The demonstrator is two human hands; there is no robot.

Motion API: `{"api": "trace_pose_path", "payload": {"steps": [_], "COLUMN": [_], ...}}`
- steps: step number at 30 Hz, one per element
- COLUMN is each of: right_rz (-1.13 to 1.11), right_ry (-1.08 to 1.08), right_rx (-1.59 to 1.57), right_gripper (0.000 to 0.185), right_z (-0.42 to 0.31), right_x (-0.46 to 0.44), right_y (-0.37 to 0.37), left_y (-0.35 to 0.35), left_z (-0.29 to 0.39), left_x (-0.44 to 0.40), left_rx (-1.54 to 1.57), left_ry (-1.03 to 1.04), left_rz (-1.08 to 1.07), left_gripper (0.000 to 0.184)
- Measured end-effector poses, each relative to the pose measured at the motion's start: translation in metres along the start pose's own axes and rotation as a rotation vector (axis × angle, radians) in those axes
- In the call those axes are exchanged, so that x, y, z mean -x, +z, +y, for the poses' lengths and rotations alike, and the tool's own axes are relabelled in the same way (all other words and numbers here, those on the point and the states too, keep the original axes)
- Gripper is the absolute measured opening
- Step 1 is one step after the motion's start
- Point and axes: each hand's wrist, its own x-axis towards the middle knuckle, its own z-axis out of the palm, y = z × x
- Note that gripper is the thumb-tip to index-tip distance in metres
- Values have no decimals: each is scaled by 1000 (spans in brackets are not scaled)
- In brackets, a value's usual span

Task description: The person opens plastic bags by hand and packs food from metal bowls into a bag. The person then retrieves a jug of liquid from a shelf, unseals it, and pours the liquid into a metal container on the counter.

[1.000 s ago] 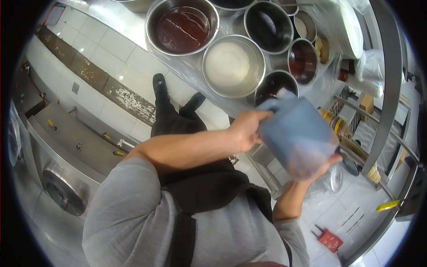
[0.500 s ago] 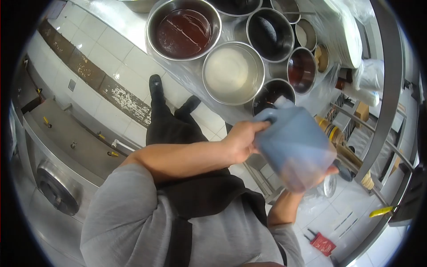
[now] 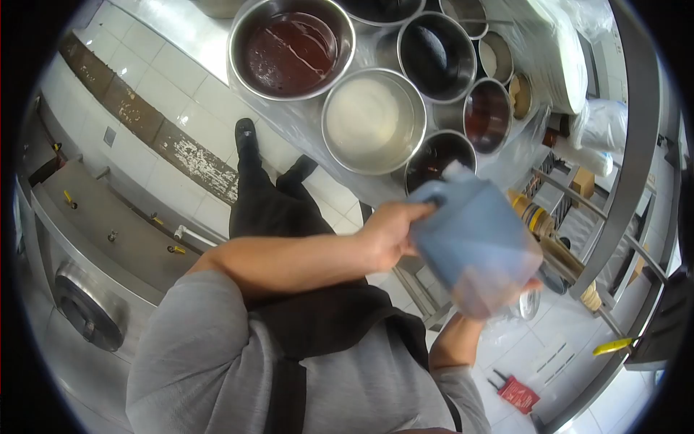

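Observation:
A translucent blue-grey plastic jug [image 3: 473, 235], somewhat blurred, is held tilted in both hands. My left hand [image 3: 394, 231] is closed around its handle side. My right hand [image 3: 517, 289] supports the base from below, mostly hidden behind the jug. The pale mouth of the jug points to a small metal pot [image 3: 432, 153] with dark liquid inside; I cannot make out a stream. Beside that pot stands a wide metal bowl [image 3: 416, 148] with a white mass in clear liquid. A larger pot of red-brown liquid [image 3: 293, 54] is farther left.
Several more metal pots, including one with dark contents [image 3: 437, 56] and one with reddish liquid [image 3: 486, 116], crowd the plastic-covered table. A metal rack frame [image 3: 636, 145] rises at right. A steel sink counter [image 3: 108, 224] runs along the left. A red object [image 3: 518, 394] lies on the tiled floor.
The whole view has shifted slightly, moving pots and floor a little leftward in the picture. Both hands keep their hold on the jug, whose tilt looks much the same.

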Motion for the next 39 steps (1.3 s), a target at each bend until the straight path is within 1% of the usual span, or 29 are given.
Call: {"api": "trace_pose_path", "payload": {"steps": [1, 2, 4, 5, 6, 9, 11, 12, 14, 15, 16, 17, 19, 21, 22, 24, 25, 27, 28, 30, 31, 33, 34, 36, 37, 38, 39], "right_rz": [2, 22, -48, -87, -89, -19, -107, -130, -101, -35, 22, 11, -321, -154, -97, -87, -58, 40, 52, 9, 17, 115, 143, 241, 335, 336, 328], "right_ry": [3, -3, 25, 46, 47, 24, 94, 119, 57, 19, -16, -13, 89, 55, 36, 33, 25, -12, -18, -19, -35, -88, -114, -37, 46, 48, 81], "right_rx": [87, 169, 39, -39, -54, 94, -53, -97, -30, 65, 154, 146, -134, -13, 40, 44, 103, 320, 335, 242, 298, 672, 771, 692, 620, 603, 522], "right_gripper": [81, 81, 81, 81, 81, 81, 81, 81, 81, 80, 80, 80, 79, 80, 80, 80, 80, 80, 81, 81, 81, 81, 82, 90, 98, 98, 100], "right_z": [-4, -4, -1, -1, 0, 0, 2, 2, -1, -1, 1, 5, -1, -4, -4, -1, -2, -3, -2, 1, 0, -4, -3, 3, 5, 8, 12], "right_x": [-3, -7, -4, 1, 4, -4, 0, 5, 14, 14, 8, 3, 12, 11, 11, 17, 19, 13, 14, 21, 24, 27, 31, 37, 44, 49, 56], "right_y": [-23, -28, -32, -22, -18, -41, -43, -39, -33, -45, -50, -44, -36, -49, -52, -39, -37, -44, -44, -26, -21, -23, -22, -25, -27, -26, -24], "left_y": [-3, -4, -5, -5, -9, -8, -6, -9, -14, -13, -11, -6, -8, -9, -7, -9, -13, -14, -12, -4, -9, -13, -12, -12, -13, -11, -7], "left_z": [-2, 1, -3, -6, -9, -8, -7, -11, -9, -7, -8, -8, -13, -7, -9, -13, -15, -8, -11, -9, -12, -7, -5, -2, -3, -2, 0], "left_x": [-4, -6, 2, 6, 1, -7, 3, 2, -7, -10, -8, 4, 10, -1, 1, 11, 7, -4, -2, 15, 12, -1, -4, -2, 2, 6, 10], "left_rx": [2, -5, 0, 9, 12, 25, 9, -12, 10, 33, 31, 20, 23, 17, 16, 8, 14, -25, -28, -59, -53, -70, -59, -138, -208, -222, -313], "left_ry": [-22, -41, 7, 36, 25, 27, 65, 94, 57, 32, 42, 62, 61, -2, 5, 76, 64, 21, 27, 99, 86, 62, 51, 84, 112, 118, 142], "left_rz": [9, -37, -23, -7, 0, -35, 16, -19, -33, -53, -58, -58, -41, -26, -35, -33, -24, -50, -59, -3, 8, -23, 20, 33, 49, 55, 59], "left_gripper": [31, 31, 31, 31, 31, 32, 33, 33, 33, 33, 33, 31, 29, 27, 27, 30, 30, 30, 30, 31, 31, 30, 31, 33, 35, 35, 35]}}
